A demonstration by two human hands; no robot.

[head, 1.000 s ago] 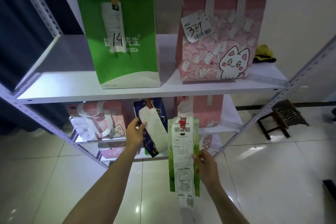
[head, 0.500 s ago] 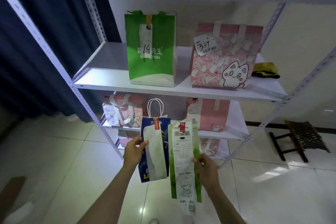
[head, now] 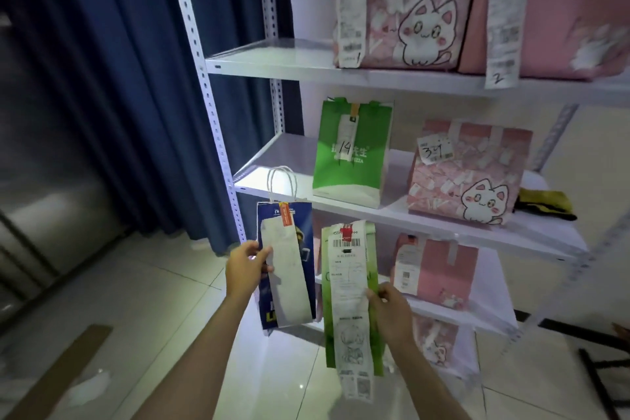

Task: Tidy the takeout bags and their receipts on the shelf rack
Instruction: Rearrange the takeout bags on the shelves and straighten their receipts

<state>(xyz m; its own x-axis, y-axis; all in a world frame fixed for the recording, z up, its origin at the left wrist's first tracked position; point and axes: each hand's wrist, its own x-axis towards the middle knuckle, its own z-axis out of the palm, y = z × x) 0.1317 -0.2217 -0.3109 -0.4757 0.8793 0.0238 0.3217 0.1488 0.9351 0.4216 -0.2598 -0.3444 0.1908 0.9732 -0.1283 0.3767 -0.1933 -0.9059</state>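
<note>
My left hand grips the left edge of a dark blue paper bag with white twine handles and a long blank-looking receipt hanging from an orange tag. A narrow green bag is held by my right hand, which pinches its right side; a long printed receipt with a barcode hangs down its front. Both bags hang upright in front of the white shelf rack, below its middle shelf.
The middle shelf holds a green pizza bag marked 14, a pink cat bag marked 34 and a yellow cloth. Pink bags stand on the top shelf and lower shelves. A blue curtain hangs left; cardboard lies on the floor.
My view has tilted up and swung right, bringing the top shelf's pink bags into sight. Both hands have kept their bags and raised them slightly toward the middle shelf.
</note>
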